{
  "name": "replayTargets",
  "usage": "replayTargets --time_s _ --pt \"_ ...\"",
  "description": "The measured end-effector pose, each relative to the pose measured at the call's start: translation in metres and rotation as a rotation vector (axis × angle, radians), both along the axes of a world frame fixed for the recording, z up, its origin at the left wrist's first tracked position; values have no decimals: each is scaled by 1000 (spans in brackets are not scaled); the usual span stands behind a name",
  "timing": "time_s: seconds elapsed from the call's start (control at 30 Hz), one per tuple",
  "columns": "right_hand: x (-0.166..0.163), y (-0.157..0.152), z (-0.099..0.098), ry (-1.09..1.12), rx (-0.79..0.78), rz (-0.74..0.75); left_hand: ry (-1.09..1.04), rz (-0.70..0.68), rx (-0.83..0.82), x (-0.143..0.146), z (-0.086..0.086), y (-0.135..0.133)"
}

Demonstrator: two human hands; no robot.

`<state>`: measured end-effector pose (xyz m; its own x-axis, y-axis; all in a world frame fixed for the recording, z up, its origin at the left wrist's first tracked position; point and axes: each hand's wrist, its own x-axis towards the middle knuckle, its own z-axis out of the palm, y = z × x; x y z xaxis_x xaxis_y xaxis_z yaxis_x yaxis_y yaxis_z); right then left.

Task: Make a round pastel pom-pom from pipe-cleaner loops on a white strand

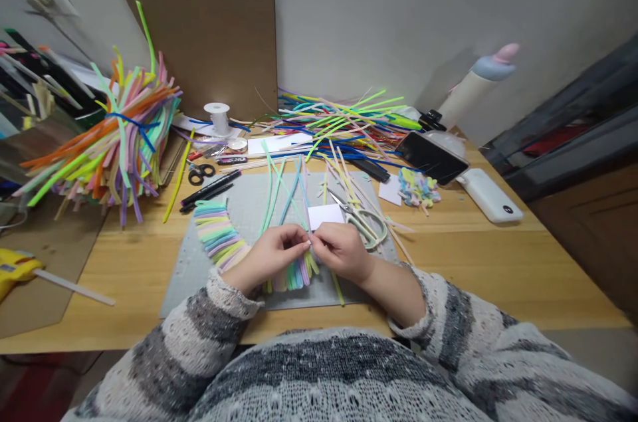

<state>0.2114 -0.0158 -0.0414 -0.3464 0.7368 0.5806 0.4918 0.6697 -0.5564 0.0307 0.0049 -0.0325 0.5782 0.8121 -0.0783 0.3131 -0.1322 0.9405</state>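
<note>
My left hand point(272, 254) and my right hand point(341, 249) meet over the grey cutting mat point(199, 269), fingers pinched together on a pale pipe cleaner point(305, 209) that runs away from me. Under the hands lies a fan of folded pastel pipe cleaner loops point(294, 274). A longer row of pastel loops point(216, 232) curves off to the left on the mat. Several loose teal and blue pipe cleaners point(274, 193) lie on the mat beyond my fingers.
Scissors with pale handles point(366, 222) and a white card point(325, 216) lie right of my hands. A big bundle of coloured pipe cleaners point(114, 143) sits left, another pile point(343, 119) at the back. A phone point(431, 156), power bank point(491, 195), thread spool point(218, 117), yellow glue gun point(14, 269).
</note>
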Motion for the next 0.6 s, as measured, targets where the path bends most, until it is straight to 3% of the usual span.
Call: replayTargets --time_s 0.3,0.5,0.6 --pt "8 -16 14 26 108 67 50 55 43 5 1 -3" --pt "24 -48 77 -30 -25 112 31 90 58 7 -7 -5" --pt "37 -20 108 -83 74 -3 -4 131 18 8 -10 -4"
